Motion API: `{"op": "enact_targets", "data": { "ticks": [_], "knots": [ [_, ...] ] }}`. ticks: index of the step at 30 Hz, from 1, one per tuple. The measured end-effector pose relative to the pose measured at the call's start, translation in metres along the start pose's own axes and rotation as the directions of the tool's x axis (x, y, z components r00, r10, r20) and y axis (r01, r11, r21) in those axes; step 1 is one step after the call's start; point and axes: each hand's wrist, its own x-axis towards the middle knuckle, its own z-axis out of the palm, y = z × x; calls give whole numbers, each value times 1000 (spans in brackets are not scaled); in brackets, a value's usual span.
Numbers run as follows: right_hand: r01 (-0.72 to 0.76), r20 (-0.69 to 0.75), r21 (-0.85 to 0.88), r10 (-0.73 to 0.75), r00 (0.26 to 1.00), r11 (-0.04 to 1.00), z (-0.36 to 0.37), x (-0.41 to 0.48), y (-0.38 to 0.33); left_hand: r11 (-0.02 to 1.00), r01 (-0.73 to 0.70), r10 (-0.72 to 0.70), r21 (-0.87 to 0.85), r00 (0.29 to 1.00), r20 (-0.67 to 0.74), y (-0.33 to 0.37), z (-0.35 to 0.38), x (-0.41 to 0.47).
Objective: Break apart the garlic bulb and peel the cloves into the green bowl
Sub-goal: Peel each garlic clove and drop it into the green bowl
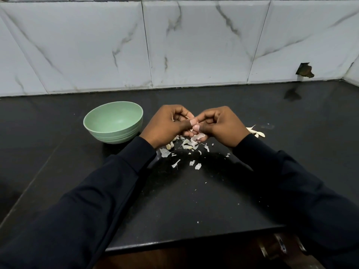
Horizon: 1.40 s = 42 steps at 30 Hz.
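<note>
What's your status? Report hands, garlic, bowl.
Peeling: left hand and right hand both pinch a garlic clove. No cloves seen in green bowl. Loose peel scraps on counter, bowl unobstructed.

Left hand [167, 123] and right hand [221, 125] meeting above bench [213, 200], thumbs touching, fingers curling round garlic clove [199, 136], mostly hidden. Papery skins [184, 152] lying scattered on bench beneath hands. Green bowl [116, 137] sitting upright just left of left hand. Loose cloves [257, 133] lying near right hand, on its right. Dark sleeves [97, 191] covering both forearms.
</note>
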Motion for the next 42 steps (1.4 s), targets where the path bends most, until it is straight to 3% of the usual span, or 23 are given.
{"op": "enact_targets", "data": {
  "ticks": [5,10,14,22,25,29,31,33,37,39,42],
  "knots": [
    [-5,-88,19,7,996,1000,3,0,1,994,-16,27,108,995,-98,1,-3,0],
    [123,-160,-282,-173,972,952,8,0,1,983,42,-9,177,983,-183,2,0,2],
    [227,-160,-517,-353,922,825,17,2,1,991,67,-43,112,977,-209,2,3,3],
    [88,-162,-431,-173,971,898,16,2,-4,988,147,-136,37,966,-219,-7,-4,7],
    [48,-109,-502,-118,987,864,8,7,2,980,176,-142,97,948,-286,-12,-10,8],
    [65,-61,-559,-120,991,827,6,10,7,924,145,-13,353,936,-351,-12,-22,12],
    [30,-92,-538,-94,991,842,5,10,7,926,124,4,357,942,-336,-9,-21,9],
    [37,-115,-618,-136,984,785,5,12,5,922,118,10,369,945,-327,-8,-20,8],
    [28,-129,-665,-151,980,747,3,15,5,838,111,49,534,960,-276,-9,-20,10],
    [16,-118,-660,-124,985,751,4,15,6,739,119,49,663,972,-229,-6,-23,10],
    [-6,-114,-643,-89,989,766,3,14,6,575,157,-93,803,988,-127,5,-34,8]
  ]
}}
